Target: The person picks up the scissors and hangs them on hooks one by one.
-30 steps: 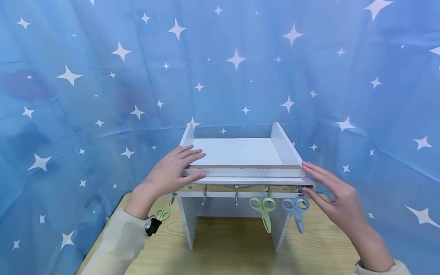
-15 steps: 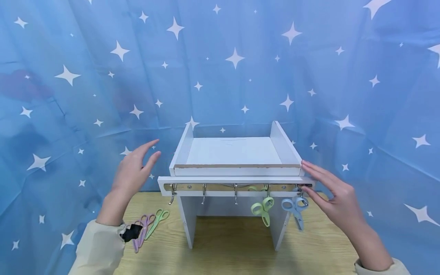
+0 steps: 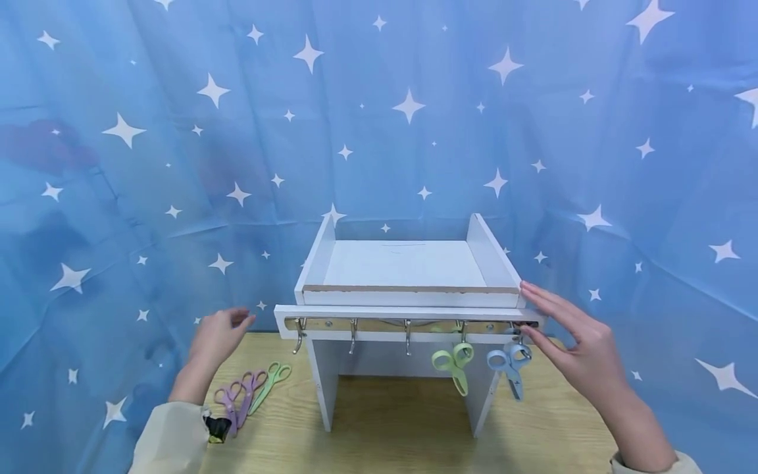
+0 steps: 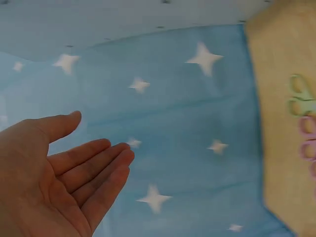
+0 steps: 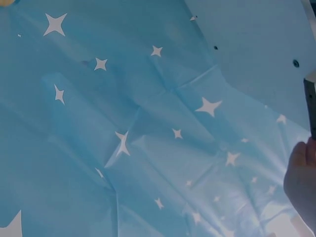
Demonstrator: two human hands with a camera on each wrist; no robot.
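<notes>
My left hand (image 3: 214,339) is in the air left of the white shelf (image 3: 408,298), its fingers loose and holding nothing. Below it on the table lie purple scissors (image 3: 247,395) and green scissors (image 3: 268,387), with another purple pair beside them. The right hand (image 3: 583,349) holds the shelf's right front corner, fingertips at the side panel and thumb over the end of the hook rail (image 3: 379,325). Light green scissors (image 3: 455,365) and light blue scissors (image 3: 510,368) hang from the two rightmost hooks. In the right wrist view only part of that hand shows.
Three hooks (image 3: 353,337) on the left of the rail carry nothing. The shelf's side legs (image 3: 322,388) stand on a wooden table (image 3: 379,454). A blue curtain (image 3: 142,197) with white stars surrounds the table's back and sides.
My left hand has come off the shelf's left front corner, moved left and then dropped toward the scissors on the table. The right hand stays put; the hanging green scissors have turned slightly.
</notes>
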